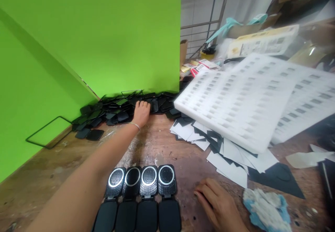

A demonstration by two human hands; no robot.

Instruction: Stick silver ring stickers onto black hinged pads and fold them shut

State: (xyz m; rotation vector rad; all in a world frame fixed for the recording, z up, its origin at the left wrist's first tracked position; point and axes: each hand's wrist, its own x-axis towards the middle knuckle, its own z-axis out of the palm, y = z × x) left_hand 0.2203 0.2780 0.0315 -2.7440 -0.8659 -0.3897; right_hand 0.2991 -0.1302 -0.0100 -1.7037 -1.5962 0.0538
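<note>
My left arm stretches far forward; my left hand (141, 113) rests on a heap of small black flat plates (115, 108) piled against the green wall, its fingertips among the pieces. Whether it grips one is hidden. My right hand (218, 204) lies on the wooden table near me, fingers curled down, with nothing visible in it. Between my arms sits a row of several black cases with round silver-ringed grilles (142, 181), side by side.
A white foam tray (235, 103) with many slots leans over scattered white and black card sheets (225, 151) at right. A blue-white rag (265, 207) lies by my right hand. A thin black frame (48, 132) leans at the left wall. Clutter fills the far right.
</note>
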